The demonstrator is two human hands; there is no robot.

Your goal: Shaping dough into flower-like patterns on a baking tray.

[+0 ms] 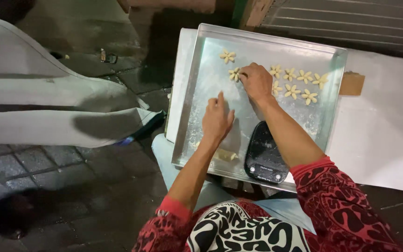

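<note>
At the left of the frame lies a pale grey padded shape [47,100] on dark wet paving stones [71,186]. Right of it, in the middle of the frame, a square metal baking tray [197,135] rests on a white surface [388,135]; its shiny floor is dusted with flour.

The left hand [217,120] lies palm down on the bare tray floor near the frame's centre, fingers loosely together and the index finger raised a little; it grips nothing. Just below it, near the tray's lower edge, sits a small lump of pale dough [225,154].

Above, toward the upper middle, one flower-shaped dough piece [228,56] stands alone: cream yellow, five or six narrow petals around a centre. A second flower-shaped piece [234,74] lies just below it, and the right hand [256,81] touches it with curled fingertips pinched close; whether the fingers actually hold the petals or only press them is hard to tell, since the knuckles hide the contact.

Right of that hand, a cluster of finished dough flowers [299,84] lies in two loose rows in the tray's upper right. A black oval kitchen scale [264,156] sits on the tray's lower edge, under the right forearm, which wears a red patterned sleeve [341,196].
</note>
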